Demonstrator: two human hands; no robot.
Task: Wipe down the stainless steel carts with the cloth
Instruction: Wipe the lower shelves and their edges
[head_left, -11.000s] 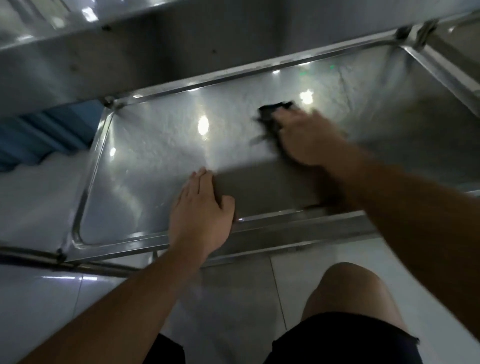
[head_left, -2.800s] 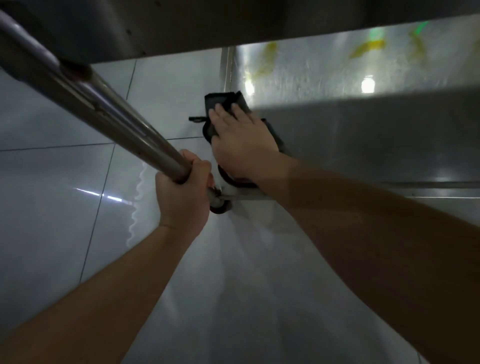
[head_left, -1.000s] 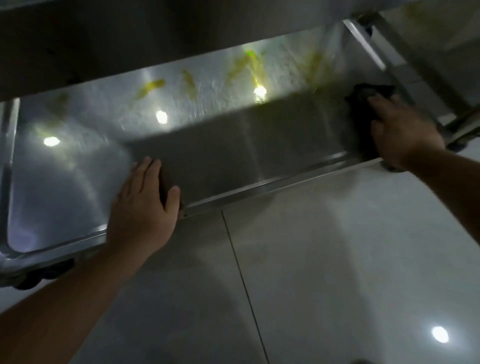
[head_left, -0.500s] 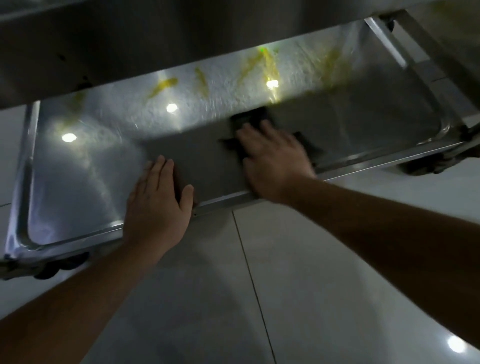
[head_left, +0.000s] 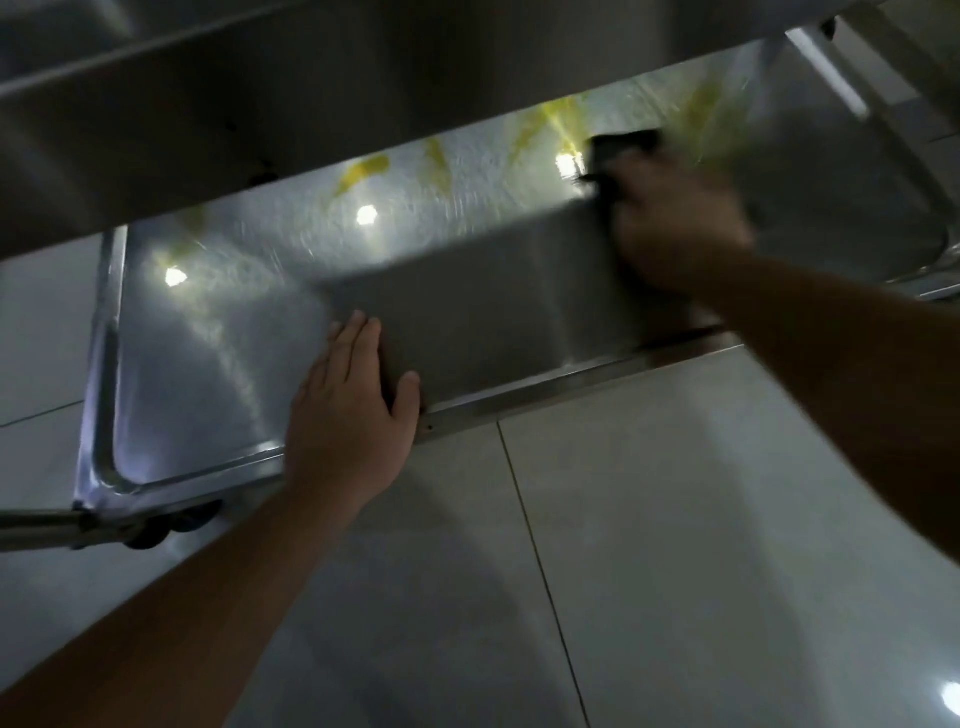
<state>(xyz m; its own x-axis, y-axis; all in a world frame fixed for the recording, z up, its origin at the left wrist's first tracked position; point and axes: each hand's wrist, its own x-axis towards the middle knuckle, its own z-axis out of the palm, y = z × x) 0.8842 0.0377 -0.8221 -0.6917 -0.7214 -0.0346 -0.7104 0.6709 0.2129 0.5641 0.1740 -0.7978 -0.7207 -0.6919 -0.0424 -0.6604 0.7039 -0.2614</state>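
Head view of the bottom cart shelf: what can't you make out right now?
- Right hand: motion-blurred, so its grip on the dark cloth is unclear.
- Cloth: mostly hidden under that hand.
- Far strip of the lower shelf: hidden by the upper shelf.
- Yellow streaks: smeared by blur and glare; stain or reflection unclear.
- Caster: dark, partly under the shelf.
- Left hand: palm contact hidden.

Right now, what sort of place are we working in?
Probably a commercial kitchen or similar service area: a wheeled stainless steel cart's lower shelf, large glossy pale floor tiles, and a dark cloth under the right hand wiping the shelf.
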